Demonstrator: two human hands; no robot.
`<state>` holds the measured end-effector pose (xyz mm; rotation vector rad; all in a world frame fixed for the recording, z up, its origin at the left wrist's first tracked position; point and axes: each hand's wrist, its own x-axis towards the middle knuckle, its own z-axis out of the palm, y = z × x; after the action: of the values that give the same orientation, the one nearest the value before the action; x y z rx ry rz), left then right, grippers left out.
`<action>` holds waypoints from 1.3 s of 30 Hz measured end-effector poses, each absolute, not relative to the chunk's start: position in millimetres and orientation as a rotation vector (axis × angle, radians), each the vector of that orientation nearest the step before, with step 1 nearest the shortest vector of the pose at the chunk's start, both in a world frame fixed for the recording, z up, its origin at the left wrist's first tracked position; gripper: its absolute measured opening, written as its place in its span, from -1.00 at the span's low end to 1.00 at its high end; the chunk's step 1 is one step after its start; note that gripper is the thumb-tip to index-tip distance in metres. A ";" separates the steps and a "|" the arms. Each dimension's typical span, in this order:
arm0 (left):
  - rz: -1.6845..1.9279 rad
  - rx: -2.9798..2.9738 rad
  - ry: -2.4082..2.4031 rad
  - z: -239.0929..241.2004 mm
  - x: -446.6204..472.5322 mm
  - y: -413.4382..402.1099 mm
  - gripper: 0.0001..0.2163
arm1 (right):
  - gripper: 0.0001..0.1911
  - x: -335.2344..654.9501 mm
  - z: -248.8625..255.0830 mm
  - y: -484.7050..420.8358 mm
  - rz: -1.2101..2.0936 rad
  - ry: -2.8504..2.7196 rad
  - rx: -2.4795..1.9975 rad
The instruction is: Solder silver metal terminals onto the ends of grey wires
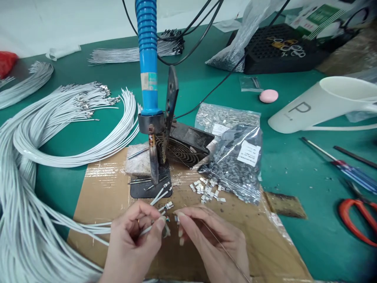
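Note:
My left hand (132,239) is closed in a pinch on white wires (91,228), whose ends show near its fingertips. Opposite it, my right hand (218,241) pinches a small metal terminal (176,218) between thumb and forefinger. A thin wire that looks like solder (226,251) runs across the right hand toward the bottom edge. The fingertips of both hands are close but apart. Just beyond them are more wire ends with metal terminals (169,205). A blue-handled soldering iron (149,78) stands mounted tip down, its tip (153,165) above a black base plate (137,192).
Loose metal terminals (207,192) lie on the cardboard (97,184), beside bagged dark parts (235,157). A small fan (184,147) sits behind the iron. Bundled white cables (53,149) fill the left. On the right are a white pitcher (321,106), a screwdriver (353,173) and red-handled scissors (357,218).

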<state>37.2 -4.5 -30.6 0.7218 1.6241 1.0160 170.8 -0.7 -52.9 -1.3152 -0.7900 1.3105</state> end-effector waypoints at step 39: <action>1.081 0.862 1.730 -34.7 32.4 3.2 -0.88 | -0.75 184.3 -71.0 -3.2 0.991 -1.323 -1.445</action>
<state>32.4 3.2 -34.7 0.8617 1.7300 1.0812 184.3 -3.2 -71.0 -1.4447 -1.3232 0.9913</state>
